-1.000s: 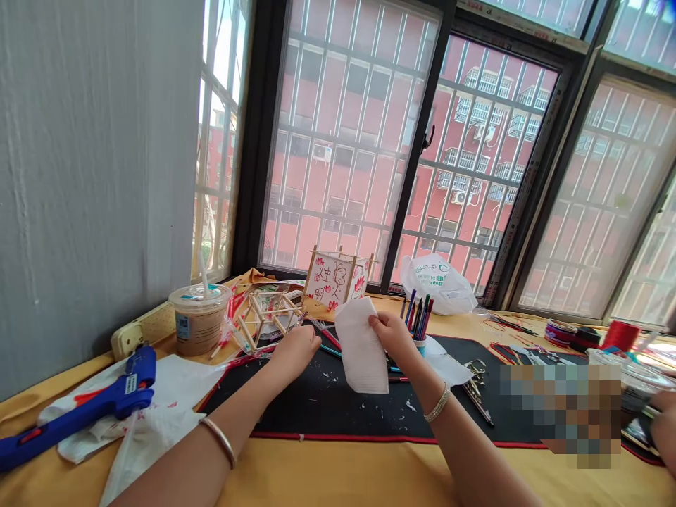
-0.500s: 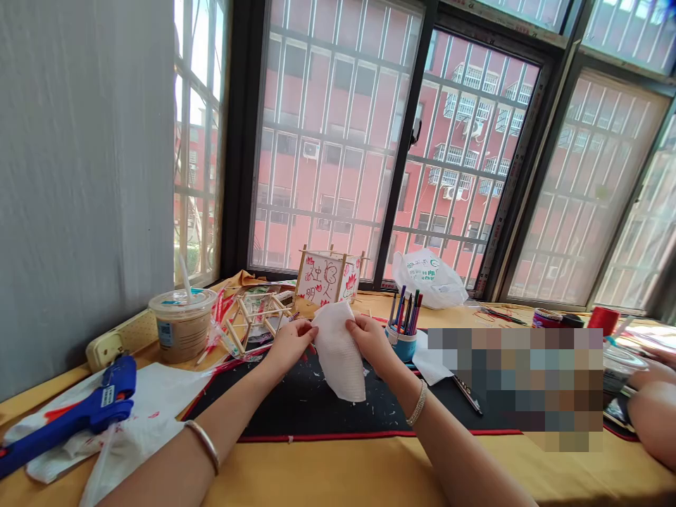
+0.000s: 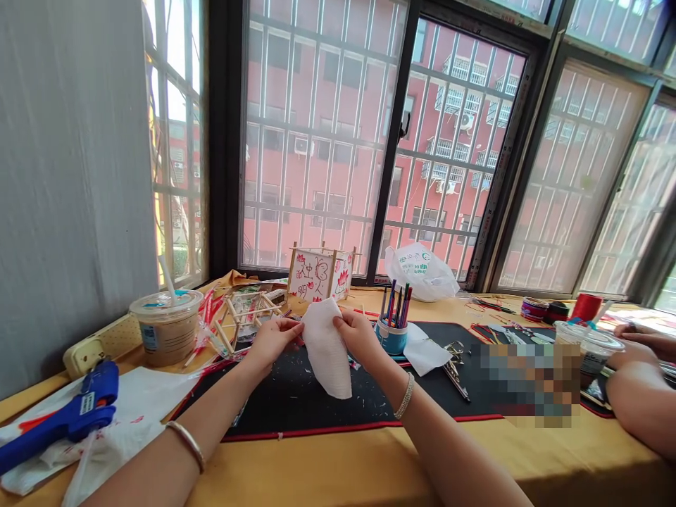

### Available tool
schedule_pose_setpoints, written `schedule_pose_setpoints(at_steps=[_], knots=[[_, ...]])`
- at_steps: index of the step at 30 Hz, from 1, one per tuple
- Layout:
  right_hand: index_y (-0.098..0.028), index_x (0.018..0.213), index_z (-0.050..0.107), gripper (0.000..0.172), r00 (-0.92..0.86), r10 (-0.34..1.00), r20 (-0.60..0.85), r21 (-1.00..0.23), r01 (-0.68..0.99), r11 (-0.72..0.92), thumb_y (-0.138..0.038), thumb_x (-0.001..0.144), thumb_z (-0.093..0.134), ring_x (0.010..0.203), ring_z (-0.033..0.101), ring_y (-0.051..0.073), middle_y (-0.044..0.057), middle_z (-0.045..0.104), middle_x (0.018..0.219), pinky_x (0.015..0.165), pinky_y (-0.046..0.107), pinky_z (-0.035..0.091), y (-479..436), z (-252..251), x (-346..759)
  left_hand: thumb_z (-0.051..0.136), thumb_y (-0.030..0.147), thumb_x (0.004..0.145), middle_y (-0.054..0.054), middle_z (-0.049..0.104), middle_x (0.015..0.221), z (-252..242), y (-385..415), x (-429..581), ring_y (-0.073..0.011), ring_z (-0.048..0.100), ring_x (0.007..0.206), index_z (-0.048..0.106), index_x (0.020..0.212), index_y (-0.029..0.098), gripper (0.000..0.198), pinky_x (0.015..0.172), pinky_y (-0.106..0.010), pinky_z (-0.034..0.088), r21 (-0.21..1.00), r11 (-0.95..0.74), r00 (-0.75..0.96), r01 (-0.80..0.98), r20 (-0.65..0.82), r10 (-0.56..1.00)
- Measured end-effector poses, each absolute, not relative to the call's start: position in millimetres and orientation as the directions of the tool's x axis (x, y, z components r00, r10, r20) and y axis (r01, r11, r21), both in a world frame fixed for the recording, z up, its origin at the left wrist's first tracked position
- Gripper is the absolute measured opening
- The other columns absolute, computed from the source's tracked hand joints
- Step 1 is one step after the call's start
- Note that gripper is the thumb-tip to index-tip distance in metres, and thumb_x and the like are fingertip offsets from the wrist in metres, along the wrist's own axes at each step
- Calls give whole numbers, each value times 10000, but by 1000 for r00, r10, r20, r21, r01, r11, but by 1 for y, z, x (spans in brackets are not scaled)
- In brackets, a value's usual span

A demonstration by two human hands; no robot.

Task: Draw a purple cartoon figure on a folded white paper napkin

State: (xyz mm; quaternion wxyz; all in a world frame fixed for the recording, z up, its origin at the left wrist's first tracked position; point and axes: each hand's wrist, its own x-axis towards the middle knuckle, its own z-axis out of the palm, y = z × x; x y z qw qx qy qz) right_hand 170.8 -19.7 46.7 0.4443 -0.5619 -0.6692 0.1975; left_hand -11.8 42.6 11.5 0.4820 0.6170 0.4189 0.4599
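Observation:
A white paper towel hangs in the air over the black mat, held by its upper edges. My left hand pinches its left edge between thumb and fingers. On the other side, my right hand grips the right edge. Just behind the towel stands a paper lantern with wooden sticks and red drawings. To the left of it lies a bare wooden stick frame. A blue cup of pens is close beside my right hand.
At the left are a lidded drink cup, a power strip and a blue glue gun on white paper. Scissors, a plastic bag and a red thread spool lie rightward. Another person's arm rests at far right.
The whole view has shifted slightly, so things appear further left, and more of the right side shows. Both hands still hold the paper towel, with its lower part hanging at nearly the same angle.

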Motion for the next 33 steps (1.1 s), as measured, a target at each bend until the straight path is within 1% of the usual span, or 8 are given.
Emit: schedule_pose_setpoints(at_steps=[4,11,15,21,25,30,33], knots=[[-135,1101,616,266,26,921,388,-752,587,300,-340,938,570,899,651,197,57,652,1063,776,379,557,-20,47,170,588,356,911,-44,631,1017,12,42,-12,-157,627,833,591,1074,150,262,723,-340,554,979,-173,274,106,138,952],[-140,1115,612,268,57,920,387,-719,644,263,-336,936,572,913,649,199,62,647,1082,787,386,555,-18,43,167,560,396,923,-50,624,1031,13,39,-6,-158,625,829,575,1109,156,305,712,-339,553,979,-185,273,82,156,949],[-148,1142,604,277,83,929,360,-714,666,217,-330,936,574,947,642,207,71,637,1124,811,401,550,-14,40,169,574,372,917,-47,623,1023,12,37,-4,-155,622,823,578,1098,154,283,703,-331,553,982,-158,260,106,126,957],[-151,1157,599,286,95,946,310,-711,683,165,-328,934,577,962,640,213,73,630,1145,817,405,550,-11,36,169,552,404,926,-43,624,996,15,31,-6,-146,619,792,578,1090,153,300,679,-319,549,987,-126,243,99,99,965],[-157,1164,596,284,101,956,276,-711,691,132,-326,936,573,967,638,210,77,626,1157,821,406,550,-8,31,169,562,384,923,-49,620,1028,17,29,-6,-153,621,817,568,1118,158,299,695,-328,552,990,-81,219,111,55,974],[-162,1176,591,290,107,969,223,-708,701,85,-324,936,573,986,632,214,82,618,1180,835,414,545,-4,25,170,547,417,926,-57,620,1050,14,31,-6,-162,624,836,560,1142,161,335,716,-346,553,988,-18,200,156,-14,980],[-160,1182,587,297,109,972,207,-707,704,71,-324,934,576,989,632,216,84,616,1182,836,417,545,-3,24,171,564,389,921,-54,621,1045,11,32,-6,-161,624,839,569,1124,158,308,719,-344,553,979,-19,202,203,-23,979]])
